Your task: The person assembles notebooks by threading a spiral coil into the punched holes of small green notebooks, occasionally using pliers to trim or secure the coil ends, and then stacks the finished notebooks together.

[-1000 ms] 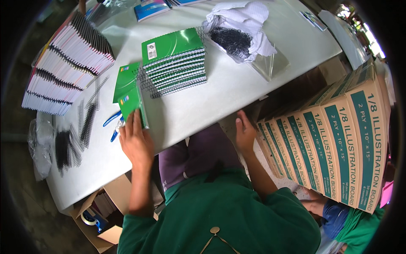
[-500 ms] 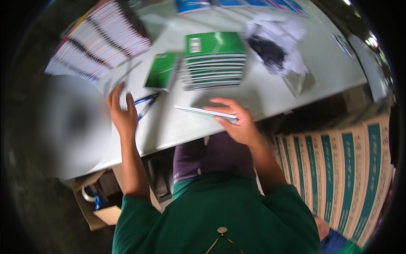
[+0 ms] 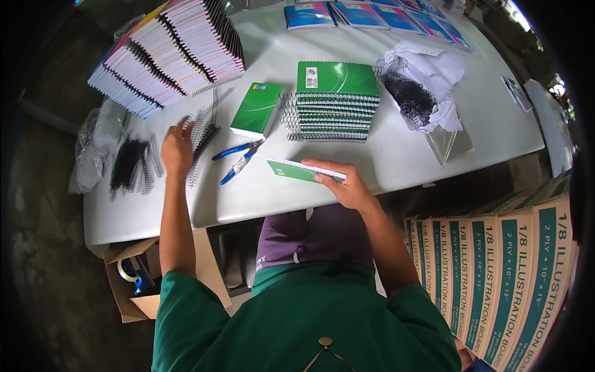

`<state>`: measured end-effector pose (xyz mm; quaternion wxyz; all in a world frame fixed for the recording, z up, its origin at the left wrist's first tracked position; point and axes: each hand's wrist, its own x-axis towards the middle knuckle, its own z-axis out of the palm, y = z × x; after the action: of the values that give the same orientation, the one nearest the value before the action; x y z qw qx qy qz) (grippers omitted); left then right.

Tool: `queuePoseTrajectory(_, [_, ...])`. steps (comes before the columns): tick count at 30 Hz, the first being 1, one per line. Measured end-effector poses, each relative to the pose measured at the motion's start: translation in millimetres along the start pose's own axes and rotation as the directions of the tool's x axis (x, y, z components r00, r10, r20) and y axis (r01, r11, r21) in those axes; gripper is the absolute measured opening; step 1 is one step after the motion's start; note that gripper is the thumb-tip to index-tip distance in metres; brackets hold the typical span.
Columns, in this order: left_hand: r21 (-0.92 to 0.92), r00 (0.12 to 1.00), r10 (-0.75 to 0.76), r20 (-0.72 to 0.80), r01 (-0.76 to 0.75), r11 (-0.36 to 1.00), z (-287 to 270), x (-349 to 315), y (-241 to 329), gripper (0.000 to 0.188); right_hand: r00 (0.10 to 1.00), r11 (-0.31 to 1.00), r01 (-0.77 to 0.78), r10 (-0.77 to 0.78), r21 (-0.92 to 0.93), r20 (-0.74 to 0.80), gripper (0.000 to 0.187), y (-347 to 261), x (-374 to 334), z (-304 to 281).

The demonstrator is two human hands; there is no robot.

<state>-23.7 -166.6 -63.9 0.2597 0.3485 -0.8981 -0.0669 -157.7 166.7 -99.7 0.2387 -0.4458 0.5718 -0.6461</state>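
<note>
My right hand [image 3: 348,185] grips a thin green notebook [image 3: 291,171] by its right end, thumb in front and fingers behind, above the near table edge. On the left, my left hand [image 3: 178,149] is at a pile of black spiral binding coils [image 3: 203,137], its bent fingertips closed on what looks like one coil. Between the hands lies a pair of blue-handled pliers [image 3: 238,160], jaws toward the notebooks. Beyond them a green notebook [image 3: 255,109] lies flat, beside a stack of green spiral notebooks [image 3: 334,105] with loose coil ends sticking out at its left side.
More black coils [image 3: 131,164] and clear plastic [image 3: 93,149] lie at the table's left edge. Thick bound books [image 3: 167,53] stand far left; blue booklets [image 3: 365,17] lie at the back. White wrapping [image 3: 434,65] holds black coils [image 3: 409,96]. Cartons [image 3: 489,266] stand lower right.
My left hand has moved up to the coils and its fingers have closed. My right hand keeps the notebook, now tilted so its green cover shows. The view has shifted, revealing the left table edge.
</note>
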Motion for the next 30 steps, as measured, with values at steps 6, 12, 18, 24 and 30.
queuePoseTrajectory(6, [-0.589,0.848,0.256,0.465,0.08,0.804,-36,-42,71,0.036,0.996,0.998,-0.042,0.046,0.053,-0.077,0.03,6,0,2])
queuePoseTrajectory(12, [-0.596,0.781,0.295,0.551,0.121,0.794,-14,-71,89,0.047,0.996,0.998,-0.045,0.048,0.034,-0.079,0.029,8,0,5])
queuePoseTrajectory(18, [-0.579,0.698,0.239,0.675,0.302,0.757,-20,-65,99,0.053,0.995,1.0,-0.02,0.019,-0.01,-0.097,0.027,4,-1,5])
queuePoseTrajectory(24, [-0.531,0.567,0.137,0.812,0.621,0.577,-21,-54,102,0.048,0.997,0.997,0.061,-0.064,-0.052,-0.05,0.029,11,-2,5])
queuePoseTrajectory(30, [-0.709,0.675,0.524,0.52,0.0,0.705,-32,-38,98,0.016,0.995,0.998,0.052,-0.055,-0.037,-0.081,0.027,10,-4,5])
